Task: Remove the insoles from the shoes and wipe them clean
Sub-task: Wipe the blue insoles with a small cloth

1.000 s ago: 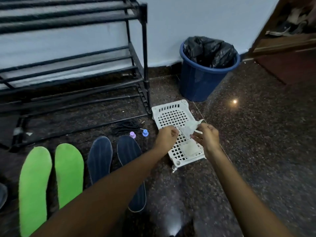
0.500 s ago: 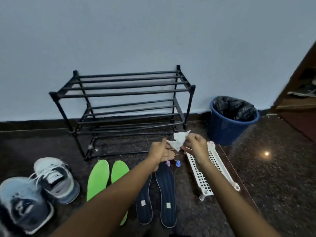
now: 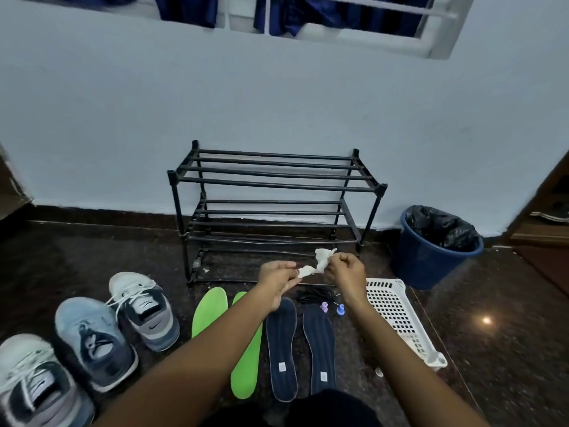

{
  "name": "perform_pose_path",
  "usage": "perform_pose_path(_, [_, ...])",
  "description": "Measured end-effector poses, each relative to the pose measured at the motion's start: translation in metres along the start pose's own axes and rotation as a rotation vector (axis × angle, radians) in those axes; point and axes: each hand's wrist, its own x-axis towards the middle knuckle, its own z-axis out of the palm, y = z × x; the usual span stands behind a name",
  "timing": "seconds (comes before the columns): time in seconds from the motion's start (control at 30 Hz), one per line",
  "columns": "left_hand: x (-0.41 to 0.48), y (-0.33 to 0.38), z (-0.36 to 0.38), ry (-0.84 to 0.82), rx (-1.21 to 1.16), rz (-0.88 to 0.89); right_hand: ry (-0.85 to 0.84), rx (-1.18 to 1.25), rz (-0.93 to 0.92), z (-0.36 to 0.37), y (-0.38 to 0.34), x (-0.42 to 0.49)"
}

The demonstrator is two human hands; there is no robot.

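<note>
Insoles (image 3: 318,343) out of the shoes (image 3: 144,306), four in a row flat on the floor (image 3: 492,349); wipe not on them yet.
Navy pair (image 3: 281,343) lies just below both hands, toes toward the rack (image 3: 277,177), long axes running back to the person. Green pair (image 3: 246,365) is just left, nearer the left hand (image 3: 277,277). Left hand and right hand (image 3: 345,272) each pinch an end of a crumpled white wipe (image 3: 320,261), in the air above the navy toes. Navy tops ribbed, white tag near each heel.

Both bare forearms reach forward from the near edge, the left hand (image 3: 277,277) and right hand (image 3: 345,272) raised close together, each pinching one end of a crumpled white wipe (image 3: 321,260)
</note>
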Motion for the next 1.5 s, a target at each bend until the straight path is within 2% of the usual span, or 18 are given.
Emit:
perform_pose_path(0.1, [0.006,-0.003,-0.013,0.051,-0.025,0.031,-0.035,-0.134,-0.102,0.018,0.009,-0.008])
perform_pose_path(0.23, [0.016,-0.009,-0.022,0.034,-0.040,0.022,-0.123,-0.278,-0.195,0.037,0.028,-0.014])
perform_pose_path(0.63, [0.070,-0.049,-0.048,0.055,-0.089,-0.125,-0.387,-0.324,-0.166,0.055,0.098,0.003])
perform_pose_path(0.77, [0.094,-0.073,-0.051,0.043,-0.049,-0.170,-0.342,-0.321,-0.117,0.058,0.132,0.015])
perform_pose_path(0.9, [0.116,-0.105,-0.054,0.046,0.031,-0.217,-0.208,-0.322,-0.052,0.059,0.170,0.027])
perform_pose_path(1.03, [0.138,-0.142,-0.065,0.135,0.139,-0.269,-0.122,-0.324,0.085,0.055,0.217,0.042])
perform_pose_path(1.17, [0.154,-0.182,-0.078,0.219,0.458,-0.266,-0.063,-0.300,0.246,0.052,0.263,0.051])
perform_pose_path(1.33, [0.161,-0.212,-0.079,0.187,0.578,-0.252,-0.079,-0.318,0.383,0.054,0.302,0.054])
perform_pose_path(1.5, [0.165,-0.216,-0.068,0.221,0.580,-0.268,-0.082,-0.345,0.389,0.060,0.309,0.054])
